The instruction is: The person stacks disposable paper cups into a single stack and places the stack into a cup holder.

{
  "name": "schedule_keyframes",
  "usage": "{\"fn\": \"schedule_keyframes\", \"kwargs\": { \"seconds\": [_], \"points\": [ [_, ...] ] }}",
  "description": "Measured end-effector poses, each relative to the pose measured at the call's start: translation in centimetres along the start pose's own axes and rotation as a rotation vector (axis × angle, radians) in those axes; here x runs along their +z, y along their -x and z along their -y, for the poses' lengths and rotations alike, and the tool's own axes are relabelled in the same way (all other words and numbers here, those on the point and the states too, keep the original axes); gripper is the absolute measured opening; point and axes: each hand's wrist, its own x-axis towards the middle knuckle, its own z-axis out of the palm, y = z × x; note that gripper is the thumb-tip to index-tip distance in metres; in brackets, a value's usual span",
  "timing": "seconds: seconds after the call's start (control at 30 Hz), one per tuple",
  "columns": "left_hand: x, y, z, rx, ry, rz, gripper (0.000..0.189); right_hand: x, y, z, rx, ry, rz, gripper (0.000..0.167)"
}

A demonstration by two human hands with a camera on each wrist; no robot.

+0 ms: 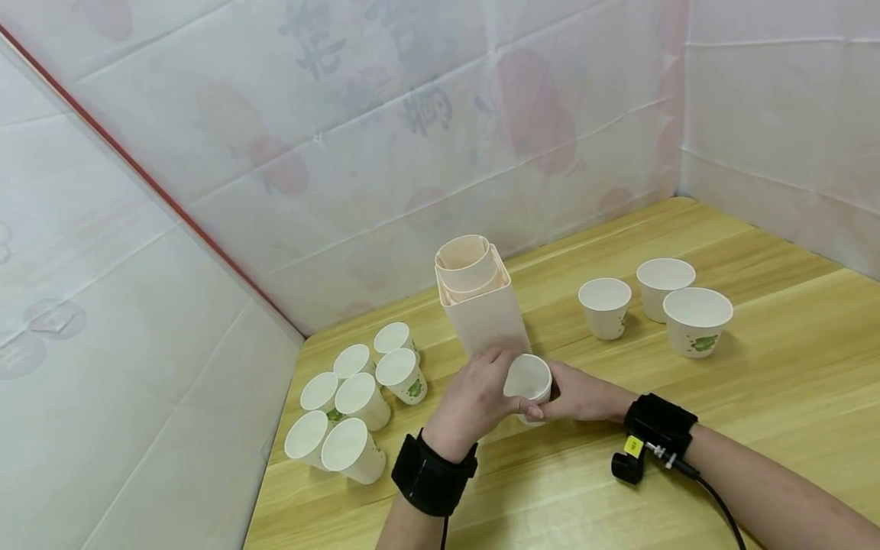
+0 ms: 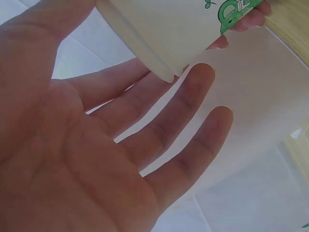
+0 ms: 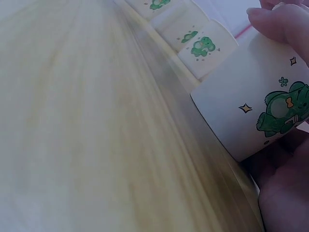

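Observation:
A white paper cup [image 1: 528, 376] with green cartoon prints stands between both hands in front of the pale container. Its rim looks doubled, as if cups are nested. My left hand [image 1: 477, 393] holds it near the rim from the left, thumb across the near side. From the right, my right hand [image 1: 584, 393] grips its side. In the left wrist view, the cup [image 2: 169, 34] lies against the fingers, with other fingertips behind it. The right wrist view shows the cup's printed side [image 3: 246, 106] and its base close to the table.
A pale square container [image 1: 488, 321] with a round tube [image 1: 467, 263] in its top stands behind the hands. Several paper cups [image 1: 357, 451] form two rows at left. Three more cups [image 1: 606, 309] stand at right on the wooden table [image 1: 777, 428]. Sheeted walls [image 1: 371, 183] border it.

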Motion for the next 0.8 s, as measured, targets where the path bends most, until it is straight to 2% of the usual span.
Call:
{"fn": "schedule_keyframes", "kwargs": {
  "seconds": [0.13,0.3,0.4,0.53,0.67,0.73,0.8],
  "points": [
    [0.1,0.0,-0.2,0.003,-0.023,-0.015,0.07,0.0,0.0,-0.1,-0.015,-0.002,0.006,0.055],
    [0.3,0.1,-0.2,0.051,-0.062,-0.043,0.073,-0.1,0.2,-0.3,-0.031,-0.015,0.017,0.055],
    [0.1,0.2,-0.1,0.054,-0.054,-0.025,0.079,0.0,0.2,-0.4,-0.036,-0.018,0.015,0.057],
    [-1.3,0.5,0.2,0.009,0.04,0.027,0.077,0.1,0.2,-0.3,-0.006,-0.003,0.001,0.061],
    [-3.3,1.1,0.8,-0.038,0.139,0.038,0.069,0.0,0.2,-0.1,0.036,0.051,-0.021,0.065],
    [-4.3,1.5,1.2,-0.084,0.147,0.035,0.07,-0.1,0.1,-0.1,0.042,0.081,-0.029,0.066],
    [-5.0,1.9,1.7,-0.163,0.152,0.034,0.074,-0.1,0.0,0.0,0.047,0.09,-0.033,0.068]
  ]
}}
